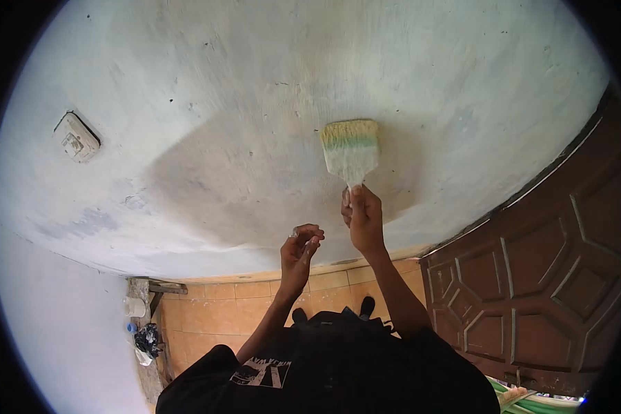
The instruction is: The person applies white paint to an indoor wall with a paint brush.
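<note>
- Right hand (363, 219): fingers (355, 207) wrapped tight around the handle of the wide paint brush (351, 150), arm raised.
- Wide paint brush: directly above my right fingers. The bristles point up and lie flat on the wall (255, 83). They are pale, with a greenish band across them.
- Left hand (299, 250): just beside and below my right hand, not touching it. The fingers (310, 238) are curled narrow, tips close together. I cannot tell whether they pinch anything.
- Darker patch (221, 179): a grey area of wall spreading left of and around both hands, with the brush at its upper right edge. I judge it to be the part already brushed.
- Rest of wall: paler and scuffed above, left and right of the patch. By my reckoning it is not yet covered, and it is the larger share.
- Light switch (77, 136): well to the left of my left hand, tilted in its mount, outside the darker patch.
- Brown panelled door (552, 276): to the right of my right arm, meeting the wall edge.
- Tiled floor (248, 310): below both hands, orange-tan, with my shoes (367, 306) on it.
- Wooden bench (148, 286): low and left of my left arm. It carries a white cup (135, 306) and a black bag (147, 339).
</note>
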`<state>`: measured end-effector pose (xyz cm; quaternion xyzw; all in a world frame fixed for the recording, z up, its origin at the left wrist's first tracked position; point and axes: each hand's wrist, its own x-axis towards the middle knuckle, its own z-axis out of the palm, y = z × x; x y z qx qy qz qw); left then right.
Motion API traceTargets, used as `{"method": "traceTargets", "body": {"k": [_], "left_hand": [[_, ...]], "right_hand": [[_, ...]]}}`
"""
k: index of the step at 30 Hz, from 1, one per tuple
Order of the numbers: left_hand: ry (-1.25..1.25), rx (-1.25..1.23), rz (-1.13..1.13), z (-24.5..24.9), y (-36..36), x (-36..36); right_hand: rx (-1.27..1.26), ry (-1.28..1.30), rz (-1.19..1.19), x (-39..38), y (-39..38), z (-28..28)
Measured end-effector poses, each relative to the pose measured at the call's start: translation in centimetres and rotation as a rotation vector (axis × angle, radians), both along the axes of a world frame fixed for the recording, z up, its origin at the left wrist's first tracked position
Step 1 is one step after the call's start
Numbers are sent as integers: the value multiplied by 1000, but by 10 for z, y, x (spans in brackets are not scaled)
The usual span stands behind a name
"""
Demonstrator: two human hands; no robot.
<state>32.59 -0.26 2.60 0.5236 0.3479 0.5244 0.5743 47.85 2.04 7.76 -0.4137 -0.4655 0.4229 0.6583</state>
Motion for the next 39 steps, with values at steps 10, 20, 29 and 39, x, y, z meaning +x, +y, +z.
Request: {"method": "traceTargets", "body": {"k": [10,20,29,39], "left_hand": [[24,-38,33,-7,-2,-11],[-14,17,-46,2,4,-1],[4,-28,-21,-3,-3,-7],[-20,29,-6,-1,-3,-4]], "right_hand": [[-240,-26,49,-11,-54,-86],[-47,-104,-19,-3,0,-68],[76,-206,-102,1,-22,-16],[-134,-20,-50,-1,-7,-112]]}}
